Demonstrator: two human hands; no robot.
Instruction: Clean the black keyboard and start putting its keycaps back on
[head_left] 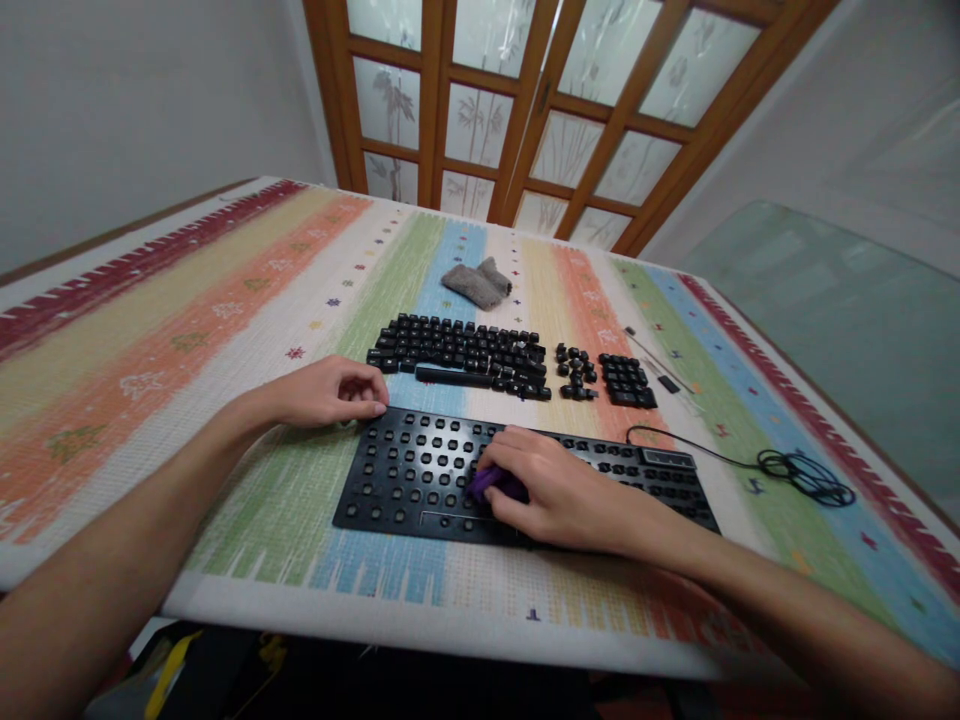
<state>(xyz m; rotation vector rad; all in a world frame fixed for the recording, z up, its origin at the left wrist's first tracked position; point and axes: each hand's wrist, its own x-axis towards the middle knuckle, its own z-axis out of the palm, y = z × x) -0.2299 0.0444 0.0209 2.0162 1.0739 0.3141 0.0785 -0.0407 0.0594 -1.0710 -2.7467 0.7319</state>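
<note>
A black keyboard base [442,455] with its keycaps off lies on the striped tablecloth. At its far left corner my left hand [328,390] rests with curled fingers, thumb and fingertips closed at the corner edge. My right hand [555,485] lies over the middle of the base, its fingers wrapped round a bunched purple cloth [491,484] pressed against the key sockets. Part of the base is hidden under that hand and forearm. Behind the base, loose black keycaps [465,345] are laid out in keyboard order, with the long space bar [454,377] along the near row.
A grey cloth [480,284] lies crumpled beyond the keycaps. To the right are a number-pad block of keycaps [628,380], a thin stick-like tool [660,360], a small black piece [669,384] and the coiled cable [806,478]. The tablecloth [247,540] reaches the table's near edge.
</note>
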